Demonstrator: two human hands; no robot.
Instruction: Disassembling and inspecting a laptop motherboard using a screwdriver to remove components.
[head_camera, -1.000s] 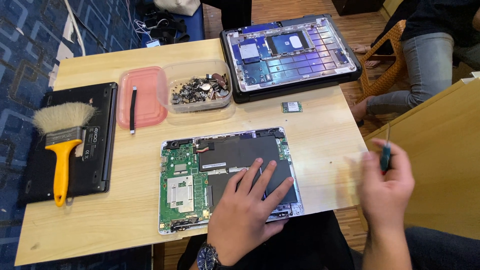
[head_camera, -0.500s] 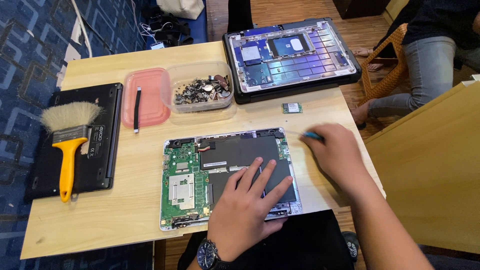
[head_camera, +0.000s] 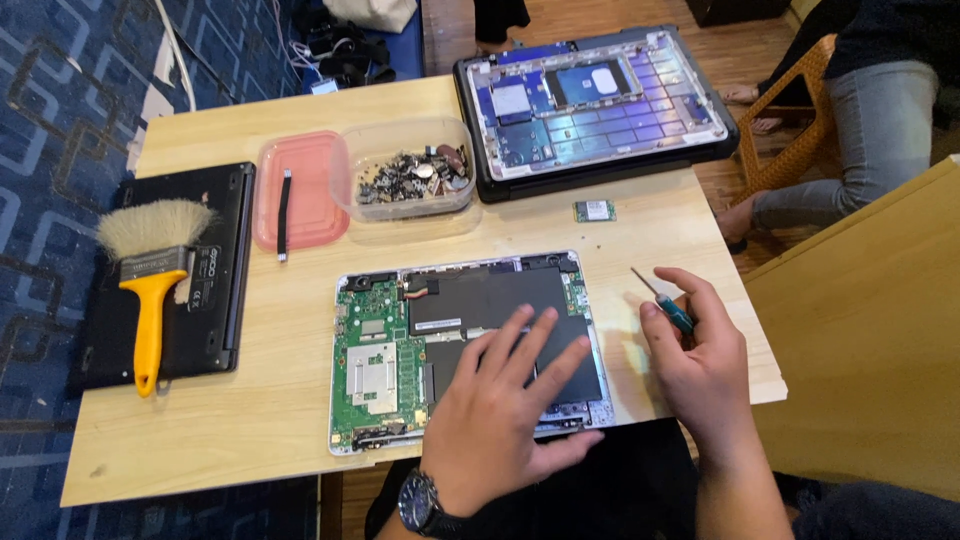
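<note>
An opened laptop (head_camera: 400, 350) lies bottom-up on the wooden table (head_camera: 250, 420), showing a green circuit board and a black battery. My left hand (head_camera: 505, 410) rests flat on the battery, fingers spread, with a watch on the wrist. My right hand (head_camera: 700, 365) sits just right of the laptop and grips a small teal-handled screwdriver (head_camera: 662, 300), its tip pointing up and left above the table.
A second opened laptop (head_camera: 590, 105) lies at the back right. A clear tub of small parts (head_camera: 412, 180) and a pink lid (head_camera: 300, 190) with a black strip stand behind. A yellow-handled brush (head_camera: 150, 280) rests on a black laptop (head_camera: 215, 270). A small green card (head_camera: 594, 211) lies loose. Another person sits at right.
My right hand swung in from the table's right edge to beside the laptop, then drew back slightly with the screwdriver. My left hand stayed on the battery.
</note>
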